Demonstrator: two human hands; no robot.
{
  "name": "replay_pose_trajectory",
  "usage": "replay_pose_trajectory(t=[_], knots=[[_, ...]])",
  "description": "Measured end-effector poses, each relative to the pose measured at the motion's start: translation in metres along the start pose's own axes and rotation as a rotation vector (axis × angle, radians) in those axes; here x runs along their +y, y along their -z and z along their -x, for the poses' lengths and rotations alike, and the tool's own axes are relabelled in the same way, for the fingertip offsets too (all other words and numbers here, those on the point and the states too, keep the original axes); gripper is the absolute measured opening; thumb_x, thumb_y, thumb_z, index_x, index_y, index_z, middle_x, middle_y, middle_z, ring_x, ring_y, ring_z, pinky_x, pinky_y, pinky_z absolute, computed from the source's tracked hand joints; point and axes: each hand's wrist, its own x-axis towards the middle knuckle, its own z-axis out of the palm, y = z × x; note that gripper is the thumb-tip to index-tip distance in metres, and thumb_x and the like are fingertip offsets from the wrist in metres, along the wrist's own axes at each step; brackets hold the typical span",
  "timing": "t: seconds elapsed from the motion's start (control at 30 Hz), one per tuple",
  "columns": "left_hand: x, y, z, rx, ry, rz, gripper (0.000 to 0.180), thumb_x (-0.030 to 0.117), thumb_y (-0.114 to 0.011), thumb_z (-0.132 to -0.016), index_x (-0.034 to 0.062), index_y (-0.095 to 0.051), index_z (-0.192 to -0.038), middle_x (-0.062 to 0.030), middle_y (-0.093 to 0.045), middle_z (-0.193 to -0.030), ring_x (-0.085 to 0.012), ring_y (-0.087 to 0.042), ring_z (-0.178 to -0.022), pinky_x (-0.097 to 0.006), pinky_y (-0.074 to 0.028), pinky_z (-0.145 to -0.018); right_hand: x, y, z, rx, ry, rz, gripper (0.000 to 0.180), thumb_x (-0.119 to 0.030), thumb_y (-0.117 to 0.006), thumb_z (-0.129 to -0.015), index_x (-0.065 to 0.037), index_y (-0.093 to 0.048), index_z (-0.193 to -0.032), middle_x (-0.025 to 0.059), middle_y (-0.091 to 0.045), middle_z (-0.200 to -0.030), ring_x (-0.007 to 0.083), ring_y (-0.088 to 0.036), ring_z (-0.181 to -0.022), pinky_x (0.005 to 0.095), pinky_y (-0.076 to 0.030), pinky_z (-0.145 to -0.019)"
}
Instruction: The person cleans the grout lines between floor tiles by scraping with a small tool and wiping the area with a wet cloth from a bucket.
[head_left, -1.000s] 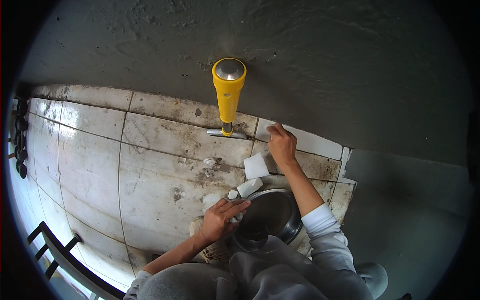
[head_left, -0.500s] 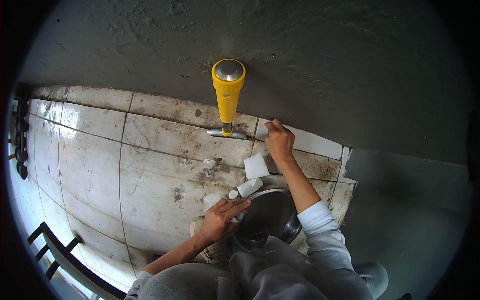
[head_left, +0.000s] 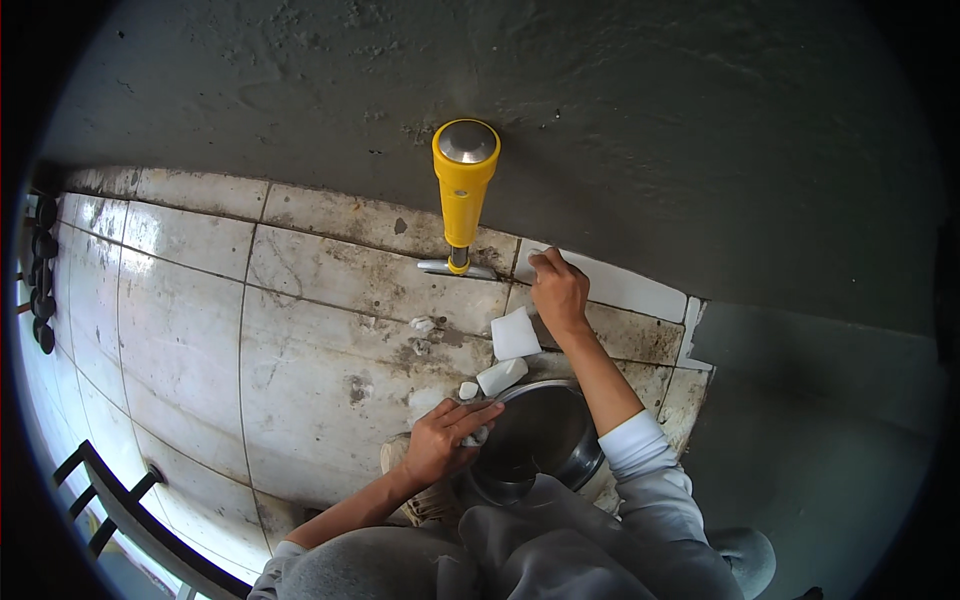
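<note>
Where a smooth white tile strip [head_left: 640, 292] borders the dark grey surface [head_left: 700, 180], the right hand [head_left: 560, 292] has its bunched fingertips at the strip's left end; whether they pinch anything cannot be told. The left hand [head_left: 437, 440], two fingers extended, grips a crumpled greyish-white wad [head_left: 476, 437] beside a round, shiny metal basin [head_left: 588, 465]. Near it lie a flat white square [head_left: 514, 333], a chunky white block [head_left: 502, 375] and a small rounded white piece [head_left: 468, 390]. A yellow-handled metal tool [head_left: 462, 205] stands on stained, glossy tiles [head_left: 300, 340].
</note>
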Motion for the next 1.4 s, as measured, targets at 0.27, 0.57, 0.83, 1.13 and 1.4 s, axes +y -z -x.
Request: replay_pose_trajectory(t=[0.27,0.57,0.83,1.13,1.4], knots=[[0.000,0.001,-0.001,0.004,-0.008,-0.001,0.039,0.006,-0.073,-0.076,0.0126,-0.066,-0.114,-0.0051,-0.069,-0.106,-0.0193,-0.066,-0.083,-0.029,-0.049,-0.070,-0.002,-0.002,-0.003,-0.020,0.001,0.060,0.015,0.000,-0.063,-0.064,-0.006,-0.064,-0.078,0.0062,-0.062,-0.084,0.0275,-0.065,-0.065,0.0368,-0.054,-0.060],[0.000,0.001,-0.001,0.018,-0.006,0.003,0.039,0.007,-0.073,-0.076,0.0132,-0.067,-0.113,-0.0037,-0.069,-0.106,-0.0191,-0.064,-0.082,-0.029,-0.049,-0.069,-0.001,-0.008,-0.007,-0.028,0.012,0.075,0.011,0.000,-0.063,-0.063,-0.005,-0.061,-0.074,0.0074,-0.059,-0.081,0.0268,-0.064,-0.063,0.0369,-0.053,-0.057],[0.000,0.000,0.000,0.029,-0.011,0.014,0.039,0.007,-0.073,-0.076,0.0136,-0.067,-0.114,-0.0034,-0.069,-0.107,-0.0190,-0.064,-0.081,-0.030,-0.050,-0.070,-0.006,-0.008,-0.012,-0.069,-0.025,0.104,0.011,0.000,-0.062,-0.064,-0.004,-0.062,-0.075,0.0078,-0.060,-0.086,0.0270,-0.064,-0.063,0.0371,-0.053,-0.059],[-0.001,0.001,0.000,0.020,-0.006,0.030,0.044,0.007,-0.073,-0.073,0.0142,-0.066,-0.116,-0.0028,-0.069,-0.108,-0.0192,-0.062,-0.078,-0.030,-0.050,-0.070,-0.007,-0.009,-0.012,-0.063,-0.062,0.066,0.019,0.000,-0.064,-0.064,-0.005,-0.066,-0.082,0.0068,-0.062,-0.090,0.0272,-0.065,-0.065,0.0372,-0.054,-0.060],[0.000,0.002,0.000,0.021,-0.015,0.032,0.045,0.007,-0.073,-0.073,0.0139,-0.065,-0.117,-0.0026,-0.069,-0.108,-0.0195,-0.061,-0.077,-0.029,-0.049,-0.070,-0.006,-0.008,-0.012,-0.054,-0.012,0.070,0.017,0.000,-0.064,-0.063,-0.005,-0.064,-0.079,0.0072,-0.061,-0.087,0.0276,-0.065,-0.065,0.0375,-0.054,-0.061]])
